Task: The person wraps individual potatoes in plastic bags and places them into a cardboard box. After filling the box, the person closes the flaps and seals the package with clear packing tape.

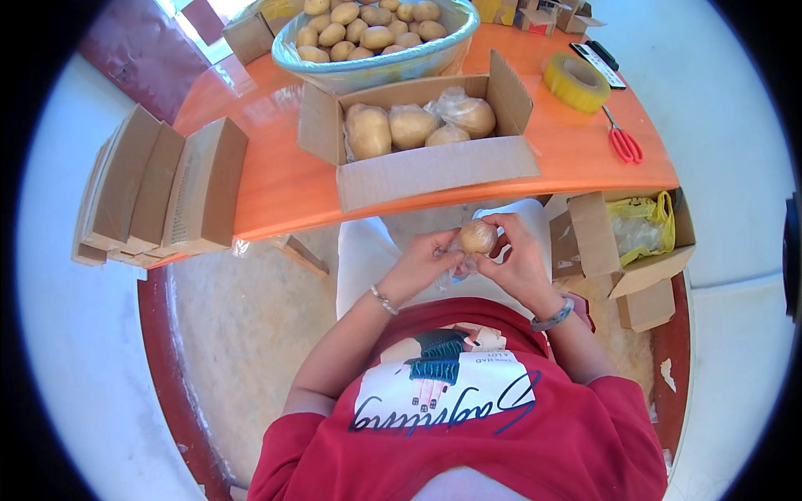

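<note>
Above my lap I hold a potato wrapped in clear plastic. My left hand pinches the gathered plastic film at its left side. The fingers of my right hand grip the potato from the right and below. Just beyond my hands, an opened cardboard box stands at the table's near edge with its flaps spread. Inside it lie several bagged potatoes. Behind the box, a light-blue basin lined with plastic is heaped with loose potatoes.
Closed cardboard boxes are stacked at the orange table's left end. On the right lie a tape roll and red-handled scissors. Below the table's right edge, an open carton holds a yellow bag with clear plastic inside.
</note>
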A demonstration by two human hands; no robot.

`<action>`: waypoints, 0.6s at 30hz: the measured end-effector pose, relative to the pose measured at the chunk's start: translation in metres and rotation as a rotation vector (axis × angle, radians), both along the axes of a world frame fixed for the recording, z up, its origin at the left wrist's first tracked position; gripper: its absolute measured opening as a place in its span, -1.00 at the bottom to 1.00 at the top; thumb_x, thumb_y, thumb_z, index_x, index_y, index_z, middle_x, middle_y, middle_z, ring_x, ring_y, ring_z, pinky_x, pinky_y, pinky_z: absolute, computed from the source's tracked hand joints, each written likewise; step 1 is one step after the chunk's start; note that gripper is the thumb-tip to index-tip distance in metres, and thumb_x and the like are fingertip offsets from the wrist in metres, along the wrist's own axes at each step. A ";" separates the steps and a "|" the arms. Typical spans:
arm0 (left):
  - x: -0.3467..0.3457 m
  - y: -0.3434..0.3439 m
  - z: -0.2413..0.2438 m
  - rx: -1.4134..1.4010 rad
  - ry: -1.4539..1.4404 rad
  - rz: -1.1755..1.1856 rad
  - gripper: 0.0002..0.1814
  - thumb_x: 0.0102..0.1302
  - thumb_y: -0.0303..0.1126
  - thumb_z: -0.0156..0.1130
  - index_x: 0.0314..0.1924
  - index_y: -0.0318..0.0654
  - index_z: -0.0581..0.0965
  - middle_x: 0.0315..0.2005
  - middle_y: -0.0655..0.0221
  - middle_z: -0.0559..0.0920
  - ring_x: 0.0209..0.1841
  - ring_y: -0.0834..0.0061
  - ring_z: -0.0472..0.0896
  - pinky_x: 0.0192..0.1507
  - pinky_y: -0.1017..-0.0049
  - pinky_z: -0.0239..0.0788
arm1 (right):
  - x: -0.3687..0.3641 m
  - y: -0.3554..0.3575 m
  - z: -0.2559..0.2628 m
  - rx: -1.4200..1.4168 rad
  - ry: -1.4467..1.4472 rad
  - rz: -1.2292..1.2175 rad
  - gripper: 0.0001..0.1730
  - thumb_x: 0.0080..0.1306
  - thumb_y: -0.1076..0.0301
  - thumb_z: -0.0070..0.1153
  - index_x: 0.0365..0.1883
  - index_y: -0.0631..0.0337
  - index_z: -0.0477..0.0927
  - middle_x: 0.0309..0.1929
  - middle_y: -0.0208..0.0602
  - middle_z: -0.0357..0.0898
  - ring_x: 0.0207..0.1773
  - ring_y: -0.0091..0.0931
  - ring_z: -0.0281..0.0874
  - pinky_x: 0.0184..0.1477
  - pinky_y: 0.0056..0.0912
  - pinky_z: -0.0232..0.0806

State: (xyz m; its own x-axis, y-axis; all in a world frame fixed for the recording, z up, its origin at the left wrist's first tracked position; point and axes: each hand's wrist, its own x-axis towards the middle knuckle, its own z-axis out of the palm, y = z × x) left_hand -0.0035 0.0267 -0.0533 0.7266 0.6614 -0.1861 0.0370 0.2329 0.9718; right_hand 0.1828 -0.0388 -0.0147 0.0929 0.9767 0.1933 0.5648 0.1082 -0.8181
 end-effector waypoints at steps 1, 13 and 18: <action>0.002 -0.001 0.001 0.064 0.090 0.041 -0.64 0.26 -0.49 0.26 0.08 -0.30 0.58 -0.06 0.35 0.64 -0.07 0.56 0.59 -0.06 0.45 0.47 | -0.001 -0.001 0.000 -0.007 0.005 -0.011 -0.44 -0.03 0.38 0.41 -0.02 0.21 0.52 -0.16 -0.21 0.53 -0.39 -0.44 0.55 -0.31 -0.40 0.43; 0.016 -0.014 -0.017 0.460 0.177 0.368 -0.78 0.14 -0.52 0.26 -0.17 -0.24 0.66 -0.27 0.33 0.61 -0.20 0.38 0.63 -0.25 0.37 0.50 | -0.016 -0.009 -0.015 -0.055 0.243 -0.090 -0.42 -0.01 0.44 0.41 0.01 0.24 0.49 -0.14 -0.24 0.55 -0.45 -0.52 0.55 -0.38 -0.46 0.41; 0.010 -0.017 0.016 -0.362 -0.305 0.230 -0.64 0.22 -0.52 0.21 0.04 -0.42 0.56 -0.10 0.35 0.63 -0.05 0.54 0.60 -0.01 0.47 0.45 | -0.015 -0.012 -0.012 0.179 0.105 -0.018 -0.43 0.02 0.46 0.40 0.03 0.21 0.49 -0.05 -0.22 0.52 -0.40 -0.49 0.58 -0.38 -0.44 0.44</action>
State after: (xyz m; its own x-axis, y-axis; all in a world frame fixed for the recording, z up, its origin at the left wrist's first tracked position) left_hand 0.0068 0.0102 -0.0373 0.6273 0.7426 -0.2348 -0.3263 0.5243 0.7865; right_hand 0.1679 -0.0503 -0.0264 0.1390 0.9255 0.3524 0.4809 0.2480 -0.8410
